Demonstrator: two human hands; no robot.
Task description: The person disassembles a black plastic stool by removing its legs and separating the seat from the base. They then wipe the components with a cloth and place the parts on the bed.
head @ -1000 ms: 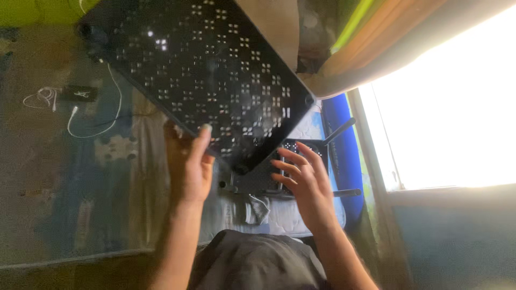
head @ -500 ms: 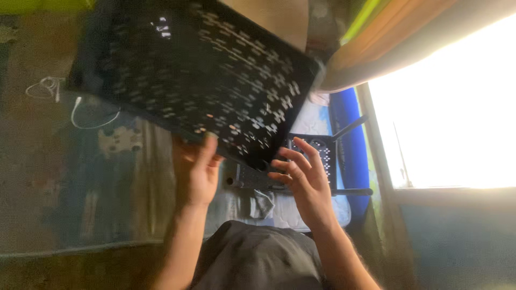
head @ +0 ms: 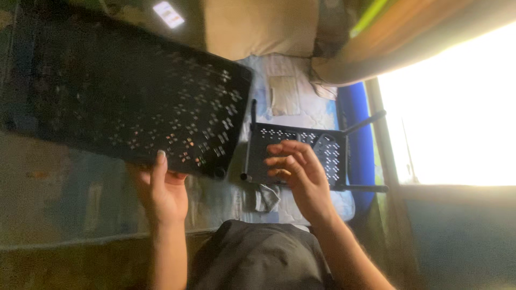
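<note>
A dim room fills the frame, with a bright window [head: 457, 107] glaring at the right and a patterned blue cloth [head: 290, 107] spread across the middle. The left hand [head: 161, 190] rises from the lower centre, forearm nearly vertical, thumb laid over the near edge of a big black perforated panel [head: 123, 102] and fingers beneath it, clamped on that edge. The panel tilts across the upper left of the frame. The right hand [head: 301, 172] reaches in from the lower right, fingers spread and curled, resting loosely on a smaller black perforated tray [head: 322, 147] at centre right, gripping nothing. A beige pillow [head: 258, 27] lies at top centre.
</note>
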